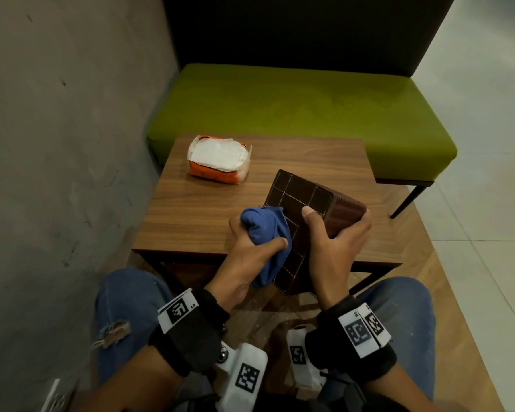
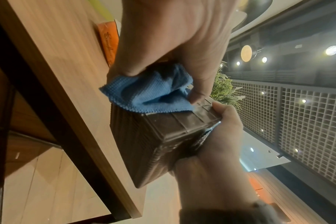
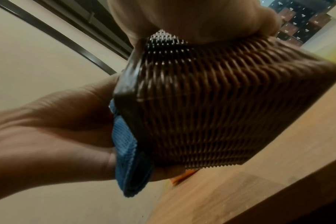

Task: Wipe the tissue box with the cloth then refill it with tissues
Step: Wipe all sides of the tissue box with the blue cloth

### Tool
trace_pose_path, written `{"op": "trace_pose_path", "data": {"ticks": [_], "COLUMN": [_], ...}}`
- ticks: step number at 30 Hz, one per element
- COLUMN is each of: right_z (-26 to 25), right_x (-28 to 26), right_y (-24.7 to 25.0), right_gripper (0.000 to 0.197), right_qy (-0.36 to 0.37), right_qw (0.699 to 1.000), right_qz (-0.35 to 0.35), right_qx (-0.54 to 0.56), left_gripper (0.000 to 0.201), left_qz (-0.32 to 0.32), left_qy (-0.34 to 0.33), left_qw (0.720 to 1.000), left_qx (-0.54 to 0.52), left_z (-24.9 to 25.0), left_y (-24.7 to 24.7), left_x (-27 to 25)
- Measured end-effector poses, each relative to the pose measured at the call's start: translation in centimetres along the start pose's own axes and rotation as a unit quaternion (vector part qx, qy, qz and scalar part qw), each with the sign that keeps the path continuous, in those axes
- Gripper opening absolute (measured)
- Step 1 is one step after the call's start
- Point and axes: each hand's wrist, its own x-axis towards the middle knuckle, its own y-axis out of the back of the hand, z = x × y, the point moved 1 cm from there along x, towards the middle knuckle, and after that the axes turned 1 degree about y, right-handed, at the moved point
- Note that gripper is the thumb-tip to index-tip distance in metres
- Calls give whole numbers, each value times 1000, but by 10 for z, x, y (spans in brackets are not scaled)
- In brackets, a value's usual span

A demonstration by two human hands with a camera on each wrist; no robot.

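Wiping was underway: left hand (image 1: 252, 248) bunched the cloth (image 1: 268, 233) against the box (image 1: 304, 203), gripped beside it by the right hand (image 1: 333, 239). Tissues (image 1: 219, 159) lay beyond the fingers; refilling looked undone.

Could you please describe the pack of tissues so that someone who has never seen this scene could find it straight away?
Start at the green bench against the dark wall; the wooden table stands just in front of it. The tissue pack lies at the table's far left corner, apart from both hands. It is the only orange and white thing there: a soft wrapper, open on top, with white tissues showing.
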Motion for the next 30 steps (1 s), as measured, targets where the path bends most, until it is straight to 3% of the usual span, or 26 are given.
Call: {"op": "trace_pose_path", "data": {"ticks": [6, 9, 14, 16, 19, 22, 26, 30], "right_z": [-1, -1, -1, -2, -1, 3, 6, 9], "right_x": [-8, -7, -7, -7, 4, 18, 20, 19], "right_y": [1, -1, -2, -2, 1, 4, 3, 1], "right_gripper": [111, 112, 111, 110, 104, 100, 104, 109], "right_qy": [0, 1, 8, 5, -27, -63, -66, -63], "right_qw": [1000, 1000, 1000, 1000, 998, 994, 993, 993], "right_qz": [-12, -10, -8, -6, 2, -4, -26, -18], "right_qx": [15, 16, 26, 29, 51, 92, 98, 103], "left_gripper": [51, 46, 74, 84, 102, 89, 89, 69], "left_qz": [53, 71, 21, 14, -51, -89, -80, -29], "left_qy": [22, 29, 17, 3, -15, -47, -13, -1], "left_qw": [996, 996, 999, 1000, 995, 986, 996, 998], "left_qx": [-63, -46, -45, -10, 80, 130, 21, -60], "left_z": [4, 2, 4, 4, 4, 6, 9, 5], "left_y": [8, 10, 7, 10, 13, 18, 29, 25], "left_x": [8, 13, 8, 10, 5, -1, 3, 5]}}
